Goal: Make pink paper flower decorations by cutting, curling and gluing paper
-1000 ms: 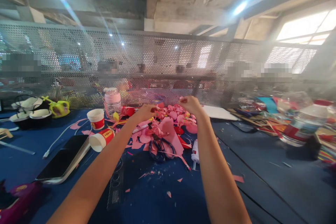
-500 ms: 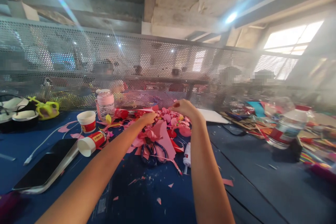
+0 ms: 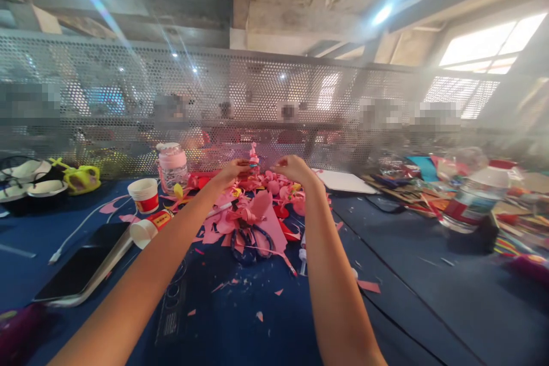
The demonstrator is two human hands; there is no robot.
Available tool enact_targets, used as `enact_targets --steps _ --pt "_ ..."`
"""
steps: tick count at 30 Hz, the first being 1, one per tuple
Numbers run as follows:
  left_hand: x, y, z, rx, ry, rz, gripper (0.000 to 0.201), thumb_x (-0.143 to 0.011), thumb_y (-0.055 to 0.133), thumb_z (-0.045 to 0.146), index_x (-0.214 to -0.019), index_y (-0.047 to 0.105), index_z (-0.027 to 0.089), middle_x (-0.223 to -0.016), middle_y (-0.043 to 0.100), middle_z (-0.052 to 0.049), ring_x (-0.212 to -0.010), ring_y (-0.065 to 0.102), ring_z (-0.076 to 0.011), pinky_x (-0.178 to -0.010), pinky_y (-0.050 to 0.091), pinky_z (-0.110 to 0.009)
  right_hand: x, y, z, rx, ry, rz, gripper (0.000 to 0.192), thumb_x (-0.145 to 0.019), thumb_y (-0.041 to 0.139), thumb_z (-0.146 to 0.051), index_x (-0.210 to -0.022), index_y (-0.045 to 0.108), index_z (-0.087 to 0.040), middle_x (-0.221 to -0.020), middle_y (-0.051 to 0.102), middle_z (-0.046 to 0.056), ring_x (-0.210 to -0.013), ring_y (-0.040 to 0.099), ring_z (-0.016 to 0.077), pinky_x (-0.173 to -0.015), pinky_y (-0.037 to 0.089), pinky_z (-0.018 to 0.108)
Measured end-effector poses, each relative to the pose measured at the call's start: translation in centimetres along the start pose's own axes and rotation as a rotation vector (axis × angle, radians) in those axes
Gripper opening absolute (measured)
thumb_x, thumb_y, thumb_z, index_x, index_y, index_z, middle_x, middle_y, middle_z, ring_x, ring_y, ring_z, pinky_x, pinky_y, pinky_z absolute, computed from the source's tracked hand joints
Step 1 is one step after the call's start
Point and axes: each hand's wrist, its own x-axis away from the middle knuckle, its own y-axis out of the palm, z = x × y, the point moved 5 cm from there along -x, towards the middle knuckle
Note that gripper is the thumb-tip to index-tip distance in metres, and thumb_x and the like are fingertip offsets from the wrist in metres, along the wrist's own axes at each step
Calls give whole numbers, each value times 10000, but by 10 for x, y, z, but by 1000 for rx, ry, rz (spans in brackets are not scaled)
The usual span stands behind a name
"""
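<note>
My left hand (image 3: 235, 171) is closed at the far side of the pile, its fingertips pinching a small pink figure (image 3: 253, 154) with a bluish-green band low on it. To its right, my right hand (image 3: 295, 169) is raised, thumb and fingers drawn together; whatever they hold is too small to make out. Beneath both hands spreads a heap of pink paper scraps (image 3: 272, 223). Dark-handled scissors (image 3: 249, 246) lie at the heap's near edge. Partly behind my right forearm is a white glue gun (image 3: 302, 263).
On the left are a phone (image 3: 81, 269), an upright paper cup (image 3: 143, 194), a tipped cup (image 3: 148, 230) and a pink-lidded jar (image 3: 172, 166). A large plastic bottle (image 3: 476, 197) stands right. A perforated metal screen (image 3: 266, 80) runs along the back.
My left hand has risen from the pile, and the pink figure now stands up in its fingers. My right hand has shifted slightly and stays pinched.
</note>
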Motion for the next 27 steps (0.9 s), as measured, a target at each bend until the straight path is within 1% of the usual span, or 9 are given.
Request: enact_targets --steps 3,5,7,11,13,17,19,22,27 --pt "20 1 8 109 -41 -29 225 -806 618 191 -1020 607 124 -890 665 -59 -693 627 -86 -702 504 -235 -3 13 0 -131 -1 -24 309 -706 632 -372 -526 615 -121 -428 425 -48 -451 383 70 -469 280 211" --pt "33 0 13 153 -63 -46 217 -769 656 184 -977 630 128 -826 675 -41 -638 618 -70 -669 494 -211 -6 24 -2 -232 9 -36 338 -710 628 -406 -528 618 -121 -408 418 -51 -424 368 62 -447 287 203" --pt "43 -1 17 175 -82 -56 213 -744 681 182 -944 642 124 -808 678 -37 -624 612 -65 -671 487 -210 -9 35 -8 -344 20 -40 304 -710 635 -402 -599 658 -120 -444 494 -38 -430 417 62 -449 333 191" --pt "61 -4 23 167 -122 -68 253 -722 703 197 -953 641 113 -824 683 -46 -658 621 -74 -716 479 -227 -15 57 -23 -545 60 -23 187 -675 681 -283 -763 703 -119 -551 613 -22 -487 537 76 -503 432 178" --pt "70 -6 25 150 -145 -72 282 -737 693 232 -986 630 116 -836 682 -47 -667 624 -74 -727 473 -226 -17 65 -29 -620 89 -14 179 -647 699 -244 -771 705 -115 -535 620 -21 -490 566 89 -512 456 183" --pt "91 -11 31 103 -174 -101 346 -774 643 342 -1057 597 148 -851 678 -43 -703 640 -98 -701 472 -229 -15 74 -36 -726 133 -10 199 -551 768 -231 -696 695 -116 -484 617 -19 -472 585 107 -506 477 195" --pt "98 -14 30 71 -171 -113 394 -737 674 355 -1070 582 167 -883 676 -40 -721 645 -121 -664 475 -234 -12 75 -40 -772 137 -12 239 -496 800 -227 -674 685 -117 -498 631 -14 -474 591 107 -509 488 200" --pt "104 -17 21 39 -187 -103 485 -584 789 259 -1005 575 146 -795 675 -16 -659 630 -122 -612 466 -225 -8 76 -47 -847 125 -34 277 -465 820 -229 -672 673 -119 -566 671 6 -498 611 112 -523 513 210" --pt "105 -17 8 91 -208 -128 529 -479 838 213 -917 550 135 -721 677 -14 -666 647 -143 -672 491 -262 0 82 -58 -941 136 -32 265 -486 821 -226 -664 650 -128 -562 670 9 -507 630 127 -506 537 215"
